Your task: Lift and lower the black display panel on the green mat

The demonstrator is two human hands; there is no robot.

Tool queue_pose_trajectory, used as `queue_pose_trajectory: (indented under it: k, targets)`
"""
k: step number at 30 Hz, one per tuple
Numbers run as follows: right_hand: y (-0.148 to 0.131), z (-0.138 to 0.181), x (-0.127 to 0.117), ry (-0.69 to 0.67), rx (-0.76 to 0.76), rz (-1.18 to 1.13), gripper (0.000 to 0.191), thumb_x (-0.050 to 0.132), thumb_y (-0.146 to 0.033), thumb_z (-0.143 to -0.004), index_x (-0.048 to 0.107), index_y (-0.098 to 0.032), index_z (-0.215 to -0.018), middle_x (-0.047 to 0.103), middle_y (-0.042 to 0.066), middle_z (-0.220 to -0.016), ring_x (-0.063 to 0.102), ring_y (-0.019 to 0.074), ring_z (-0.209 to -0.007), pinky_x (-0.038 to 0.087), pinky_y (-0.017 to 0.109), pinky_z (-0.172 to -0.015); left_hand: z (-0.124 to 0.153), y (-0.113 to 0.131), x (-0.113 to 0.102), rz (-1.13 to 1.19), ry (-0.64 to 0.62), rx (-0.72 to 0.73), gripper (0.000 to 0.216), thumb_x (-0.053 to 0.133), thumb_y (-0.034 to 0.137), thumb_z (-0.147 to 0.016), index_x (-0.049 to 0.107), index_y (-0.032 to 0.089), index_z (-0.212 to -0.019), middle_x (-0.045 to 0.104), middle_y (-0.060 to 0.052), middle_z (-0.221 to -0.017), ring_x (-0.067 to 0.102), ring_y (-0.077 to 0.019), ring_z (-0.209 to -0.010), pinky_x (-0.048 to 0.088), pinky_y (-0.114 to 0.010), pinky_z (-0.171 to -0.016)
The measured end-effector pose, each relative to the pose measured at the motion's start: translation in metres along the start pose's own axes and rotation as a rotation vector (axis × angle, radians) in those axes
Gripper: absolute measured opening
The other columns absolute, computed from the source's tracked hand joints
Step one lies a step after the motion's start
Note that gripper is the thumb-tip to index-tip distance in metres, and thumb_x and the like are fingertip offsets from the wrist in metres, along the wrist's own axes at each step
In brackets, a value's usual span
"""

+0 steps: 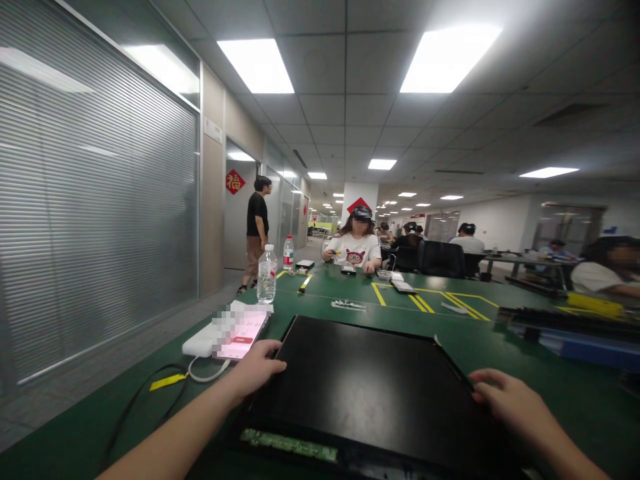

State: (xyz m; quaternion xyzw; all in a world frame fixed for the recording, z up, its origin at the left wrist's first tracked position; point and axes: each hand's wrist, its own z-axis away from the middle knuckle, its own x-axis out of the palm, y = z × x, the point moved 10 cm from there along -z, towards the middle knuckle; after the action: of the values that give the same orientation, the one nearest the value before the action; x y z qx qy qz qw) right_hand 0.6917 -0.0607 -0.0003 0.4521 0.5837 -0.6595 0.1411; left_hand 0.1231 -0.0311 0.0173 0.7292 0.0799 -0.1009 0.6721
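A large flat black panel [365, 387] lies on the green table [320, 293] right in front of me, with a strip of green circuit board [290, 445] along its near edge. My left hand [255, 368] grips the panel's left edge, fingers curled over it. My right hand [505, 400] holds the right edge, fingers bent onto the rim.
A phone [241, 335] rests on a white power bank [200, 345] left of the panel, with a black cable [140, 400] trailing. Two water bottles [267, 275] stand further back. A person sits opposite [356, 248]; another stands at the left [257, 230]. Dark and blue trays [575, 333] sit at right.
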Motion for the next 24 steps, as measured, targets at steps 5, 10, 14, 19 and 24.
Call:
queue_pose_trajectory:
  k: [5, 10, 14, 19, 24]
  targets:
    - [-0.0025, 0.0052, 0.0016, -0.006, 0.029, -0.051, 0.038, 0.060, -0.043, -0.064, 0.082, -0.027, -0.091, 0.083, 0.007, -0.075, 0.073, 0.0294, -0.064, 0.058, 0.043, -0.073, -0.0019, 0.0002, -0.0036, -0.087, 0.006, 0.040, 0.015, 0.073, 0.022, -0.056, 0.079, 0.022, -0.070, 0.078, -0.004, -0.083, 0.071, -0.0339, -0.094, 0.052, -0.038, -0.087]
    - [-0.0040, 0.0082, 0.0024, 0.002, 0.034, -0.085, 0.038, 0.059, -0.044, -0.063, 0.080, -0.027, -0.090, 0.083, 0.007, -0.074, 0.073, 0.0301, -0.066, 0.058, 0.044, -0.073, -0.0026, -0.0041, -0.0055, -0.122, 0.004, 0.036, 0.016, 0.073, 0.021, -0.056, 0.077, 0.023, -0.071, 0.077, -0.003, -0.085, 0.070, -0.0324, -0.095, 0.051, -0.037, -0.087]
    - [-0.0046, 0.0090, 0.0013, 0.006, 0.038, -0.089, 0.040, 0.057, -0.045, -0.062, 0.079, -0.026, -0.090, 0.083, 0.008, -0.075, 0.072, 0.0300, -0.066, 0.057, 0.044, -0.072, -0.0027, -0.0068, -0.0047, -0.159, -0.013, 0.039, 0.016, 0.072, 0.022, -0.058, 0.076, 0.022, -0.074, 0.078, -0.005, -0.089, 0.071, -0.0337, -0.098, 0.052, -0.038, -0.090]
    - [-0.0041, 0.0071, 0.0022, -0.001, 0.024, -0.091, 0.039, 0.058, -0.044, -0.063, 0.079, -0.026, -0.091, 0.083, 0.009, -0.075, 0.071, 0.0288, -0.063, 0.056, 0.043, -0.071, -0.0027, -0.0038, -0.0064, -0.212, -0.002, 0.074, 0.016, 0.072, 0.021, -0.060, 0.078, 0.022, -0.075, 0.076, -0.007, -0.094, 0.070, -0.0354, -0.106, 0.052, -0.039, -0.095]
    - [0.0014, 0.0020, 0.0064, -0.013, 0.013, -0.096, 0.043, 0.057, -0.047, -0.063, 0.079, -0.026, -0.094, 0.084, 0.008, -0.077, 0.074, 0.0304, -0.068, 0.055, 0.044, -0.071, -0.0076, -0.0076, -0.0057, -0.345, -0.009, 0.068, 0.019, 0.069, 0.018, -0.061, 0.078, 0.021, -0.078, 0.076, -0.007, -0.102, 0.068, -0.0353, -0.117, 0.051, -0.040, -0.105]
